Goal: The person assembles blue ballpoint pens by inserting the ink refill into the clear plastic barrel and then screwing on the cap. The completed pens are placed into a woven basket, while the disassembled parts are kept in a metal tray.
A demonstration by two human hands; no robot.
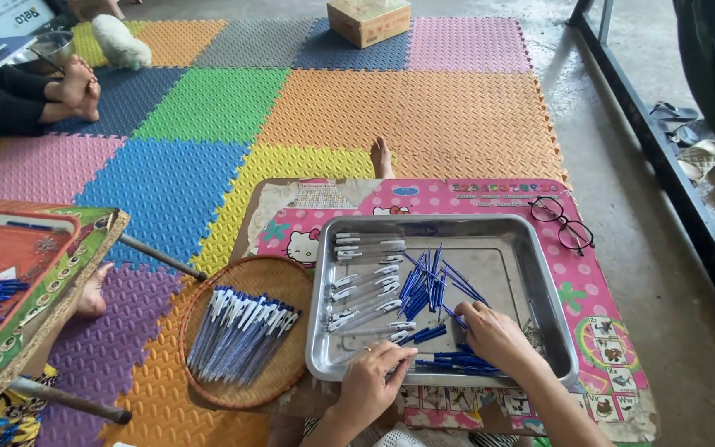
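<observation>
Metal tray (539, 248) on a pink low table (597, 273), near centre. Your left hand (371, 382) rests on the tray's near rim, fingers curled about a pale pen barrel (397, 334) — grip partly hidden. Your right hand (494, 331) lies flat over loose blue refills (457, 361), fingers half closed; whether it pinches one you cannot tell. Finished pens (240, 333) fill the woven basket (271, 277) to the left. Risk: a sweep of your right wrist could likely scatter refills over the rim; spectacles (562, 222) lie near the far right corner.

One tray (556, 331), one basket (279, 273) (pens uncountable), one glasses (563, 222)
</observation>
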